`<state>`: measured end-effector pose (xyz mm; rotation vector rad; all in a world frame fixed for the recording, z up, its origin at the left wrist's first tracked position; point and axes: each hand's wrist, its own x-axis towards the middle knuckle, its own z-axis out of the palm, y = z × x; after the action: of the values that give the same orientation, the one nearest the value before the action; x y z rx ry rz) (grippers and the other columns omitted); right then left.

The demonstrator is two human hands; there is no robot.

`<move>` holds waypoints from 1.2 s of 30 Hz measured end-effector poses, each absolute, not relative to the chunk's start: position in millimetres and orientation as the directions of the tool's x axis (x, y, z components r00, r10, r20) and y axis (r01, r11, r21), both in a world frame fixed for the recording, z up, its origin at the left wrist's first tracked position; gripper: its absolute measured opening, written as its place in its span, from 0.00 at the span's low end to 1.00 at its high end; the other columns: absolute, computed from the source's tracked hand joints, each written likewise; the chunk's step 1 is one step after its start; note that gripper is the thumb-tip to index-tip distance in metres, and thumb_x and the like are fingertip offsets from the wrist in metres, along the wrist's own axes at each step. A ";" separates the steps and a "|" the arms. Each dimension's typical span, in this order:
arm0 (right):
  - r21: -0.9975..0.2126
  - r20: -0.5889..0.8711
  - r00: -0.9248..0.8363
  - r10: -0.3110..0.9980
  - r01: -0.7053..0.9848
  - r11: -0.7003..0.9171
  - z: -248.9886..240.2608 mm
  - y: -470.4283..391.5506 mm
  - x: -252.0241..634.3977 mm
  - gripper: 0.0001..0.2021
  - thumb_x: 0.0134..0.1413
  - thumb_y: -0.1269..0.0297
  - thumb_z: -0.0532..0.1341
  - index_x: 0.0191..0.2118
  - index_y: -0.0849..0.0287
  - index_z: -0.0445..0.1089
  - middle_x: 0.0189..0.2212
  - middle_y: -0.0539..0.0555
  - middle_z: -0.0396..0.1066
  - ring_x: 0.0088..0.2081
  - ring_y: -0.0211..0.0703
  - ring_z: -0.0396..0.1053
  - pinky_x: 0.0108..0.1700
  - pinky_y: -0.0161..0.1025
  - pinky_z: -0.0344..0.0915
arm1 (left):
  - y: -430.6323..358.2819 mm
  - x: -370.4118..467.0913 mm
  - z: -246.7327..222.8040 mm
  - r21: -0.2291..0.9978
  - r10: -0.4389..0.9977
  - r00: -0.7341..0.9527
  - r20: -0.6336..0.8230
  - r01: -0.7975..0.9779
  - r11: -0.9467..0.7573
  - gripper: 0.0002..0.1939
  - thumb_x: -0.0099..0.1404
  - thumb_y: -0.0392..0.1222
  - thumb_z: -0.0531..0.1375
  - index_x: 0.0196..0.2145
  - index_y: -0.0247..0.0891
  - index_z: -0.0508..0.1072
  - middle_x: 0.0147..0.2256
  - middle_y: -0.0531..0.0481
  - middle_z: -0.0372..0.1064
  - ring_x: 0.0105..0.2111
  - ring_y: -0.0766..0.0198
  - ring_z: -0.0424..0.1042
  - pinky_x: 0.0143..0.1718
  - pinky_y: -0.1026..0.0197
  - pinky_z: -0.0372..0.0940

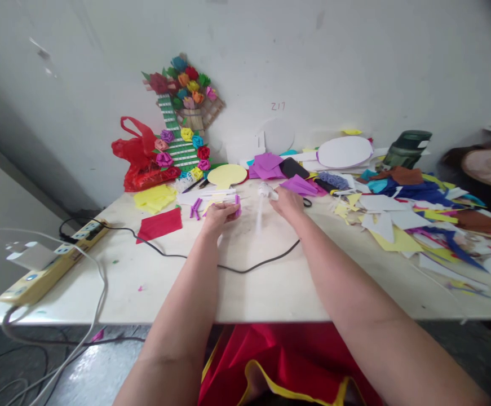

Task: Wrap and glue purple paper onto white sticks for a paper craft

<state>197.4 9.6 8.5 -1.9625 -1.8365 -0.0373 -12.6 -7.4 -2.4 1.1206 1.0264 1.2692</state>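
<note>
Between the fingertips of my left hand [222, 217] is a small purple paper roll [237, 206], held upright just above the table. My right hand [287, 204] is closed around a white glue gun [265, 190]. A pale, blurred glue stick [259, 219] seems to stick out of it toward me. A black cord [245, 272] crosses the table and passes under my right forearm. More purple paper rolls [195, 208] lie just left of my left hand. Behind the hands rests a yellow paper disc [227, 176] with a stem.
At left are a power strip [65, 256], a white charger [31, 255] and red crepe paper [159, 225]. Paper flower crafts [181, 152] lean on the wall beside a red bag [137, 160]. Paper scraps [391, 220] and a green bottle [406, 149] cover the right side.
</note>
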 end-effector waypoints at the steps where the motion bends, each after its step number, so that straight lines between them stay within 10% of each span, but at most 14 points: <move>1: -0.372 0.313 0.139 0.940 0.928 -0.014 9.8 10.0 197.9 0.16 0.48 0.56 0.58 0.41 0.59 0.69 0.37 0.61 0.71 0.41 0.53 0.68 0.39 0.43 0.60 | -7.5 -12.6 -2.3 0.984 0.998 0.047 0.031 -0.174 -0.022 0.17 0.34 0.45 0.70 0.20 0.31 0.72 0.20 0.50 0.68 0.22 0.68 0.67 0.31 0.61 0.64; 7: -0.924 0.174 0.124 0.977 0.364 0.118 10.7 13.7 183.5 0.13 0.41 0.62 0.64 0.34 0.62 0.67 0.25 0.55 0.71 0.24 0.39 0.67 0.22 0.33 0.60 | -6.9 -11.2 -2.2 0.986 0.996 0.066 0.057 -0.159 -0.046 0.17 0.34 0.46 0.70 0.20 0.31 0.72 0.21 0.49 0.68 0.22 0.68 0.66 0.31 0.61 0.64; 12: -0.992 0.108 0.026 0.994 -0.061 0.109 17.0 1.2 156.1 0.12 0.34 0.68 0.67 0.28 0.62 0.64 0.19 0.49 0.68 0.15 0.31 0.59 0.17 0.31 0.57 | -8.1 -8.4 -2.1 0.992 0.987 0.142 0.074 -0.109 -0.059 0.17 0.35 0.48 0.70 0.21 0.32 0.74 0.20 0.48 0.68 0.22 0.67 0.66 0.30 0.61 0.64; 36: -0.995 0.095 0.205 0.974 -0.016 0.100 25.2 -10.5 135.3 0.09 0.34 0.79 0.61 0.25 0.61 0.63 0.16 0.44 0.60 0.14 0.29 0.56 0.15 0.30 0.56 | -9.9 -1.4 -3.4 0.981 0.971 0.216 0.100 -0.183 -0.060 0.21 0.37 0.48 0.70 0.29 0.32 0.76 0.24 0.48 0.71 0.23 0.66 0.70 0.34 0.58 0.66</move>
<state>135.3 -10.5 25.2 -1.2090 -1.0834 0.9995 -1.4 -9.9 -3.4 1.2348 0.8755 1.1763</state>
